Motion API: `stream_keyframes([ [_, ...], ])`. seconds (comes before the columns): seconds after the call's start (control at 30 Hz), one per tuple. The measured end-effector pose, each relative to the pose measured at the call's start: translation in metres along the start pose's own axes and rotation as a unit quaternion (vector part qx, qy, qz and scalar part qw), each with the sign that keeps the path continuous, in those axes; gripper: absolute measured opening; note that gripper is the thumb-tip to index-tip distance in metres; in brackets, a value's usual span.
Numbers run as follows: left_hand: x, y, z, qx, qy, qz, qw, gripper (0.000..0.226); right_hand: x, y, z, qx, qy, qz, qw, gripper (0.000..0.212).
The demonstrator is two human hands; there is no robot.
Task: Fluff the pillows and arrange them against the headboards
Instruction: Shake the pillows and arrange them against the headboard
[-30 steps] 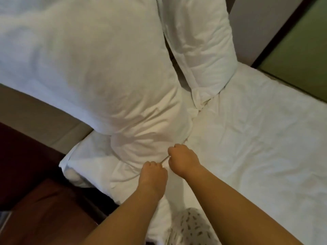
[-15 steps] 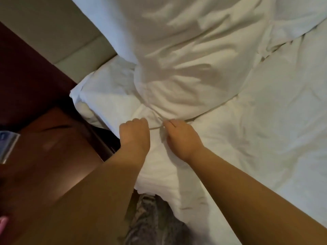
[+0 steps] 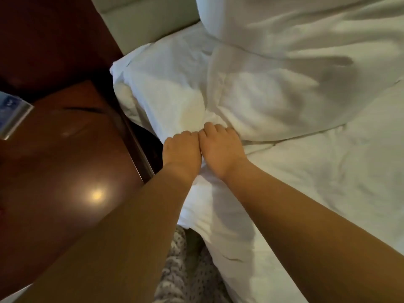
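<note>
Two hands, the left hand [image 3: 181, 150] and the right hand [image 3: 222, 149], are seen touching side by side, each grip closed with fingers curled into the near edge of a white pillow [image 3: 273, 101]; the fingertips are hidden. The pillow is spread far and right of them on the bed [image 3: 328, 189], its long axis roughly left to right. The padded headboard [image 3: 148, 25] is placed far left, nearer the left hand.

A nightstand [image 3: 65, 162] fills the left of the frame, with a small card stand [image 3: 13, 114] at its left edge. The headboard [image 3: 142, 22] stands at upper centre. The lower pillow [image 3: 170, 84] lies at the bed's corner, and the upper pillow [image 3: 295, 62] rests on it at upper right. The left hand [image 3: 182, 150] and the right hand [image 3: 220, 149] touch side by side on the lower pillow's near edge, mid-frame. The sheet [image 3: 328, 182] spreads to the right.
</note>
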State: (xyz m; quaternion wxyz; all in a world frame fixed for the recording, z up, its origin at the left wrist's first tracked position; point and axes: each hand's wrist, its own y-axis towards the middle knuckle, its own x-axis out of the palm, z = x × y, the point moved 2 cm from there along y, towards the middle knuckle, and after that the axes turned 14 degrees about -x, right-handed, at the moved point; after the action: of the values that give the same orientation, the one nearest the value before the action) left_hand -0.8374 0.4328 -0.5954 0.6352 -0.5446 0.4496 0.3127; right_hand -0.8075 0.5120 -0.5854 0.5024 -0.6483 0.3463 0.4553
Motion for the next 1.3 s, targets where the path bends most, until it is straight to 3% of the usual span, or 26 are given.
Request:
stream_keyframes([
  [0.07, 0.006, -0.009, -0.002, -0.021, -0.023, -0.033, 0.999, 0.017, -0.013, 0.003, -0.001, -0.032, -0.011, -0.028, 0.999, 0.021],
  [0.23, 0.017, -0.030, 0.000, -0.124, -0.194, -0.138, 0.963, 0.016, -0.028, 0.004, -0.004, -0.033, 0.018, -0.135, 0.990, 0.022],
  [0.33, 0.030, -0.051, 0.001, -0.112, -0.141, -0.172, 0.969, 0.019, -0.017, -0.009, -0.017, -0.053, 0.006, -0.192, 0.980, 0.022],
  [0.4, 0.033, -0.059, 0.001, -0.094, -0.096, -0.179, 0.975, 0.022, -0.008, -0.019, -0.023, -0.052, 0.012, -0.185, 0.981, 0.025],
  [0.53, 0.014, -0.059, 0.001, -0.015, 0.000, -0.134, 0.991, 0.029, -0.018, -0.031, -0.019, -0.045, 0.048, -0.131, 0.989, 0.024],
  [0.7, -0.046, -0.062, -0.015, -0.005, -0.003, -0.107, 0.994, 0.032, -0.081, -0.046, -0.017, -0.085, 0.029, -0.062, 0.994, 0.023],
  [0.8, -0.118, -0.055, -0.015, -0.008, -0.055, -0.064, 0.996, 0.026, -0.147, -0.042, -0.013, -0.093, -0.002, 0.003, 0.996, 0.024],
  [1.03, -0.316, -0.046, -0.025, 0.039, -0.102, 0.080, 0.991, 0.028, -0.323, -0.029, 0.016, -0.023, -0.070, 0.187, 0.980, 0.021],
  [1.2, -0.423, -0.049, -0.031, 0.041, -0.133, 0.198, 0.970, 0.055, -0.422, -0.024, 0.034, -0.002, -0.103, 0.274, 0.956, 0.038],
  [1.3, -0.468, -0.050, -0.029, 0.032, -0.158, 0.227, 0.960, 0.066, -0.469, -0.020, 0.050, 0.001, -0.128, 0.318, 0.939, 0.038],
])
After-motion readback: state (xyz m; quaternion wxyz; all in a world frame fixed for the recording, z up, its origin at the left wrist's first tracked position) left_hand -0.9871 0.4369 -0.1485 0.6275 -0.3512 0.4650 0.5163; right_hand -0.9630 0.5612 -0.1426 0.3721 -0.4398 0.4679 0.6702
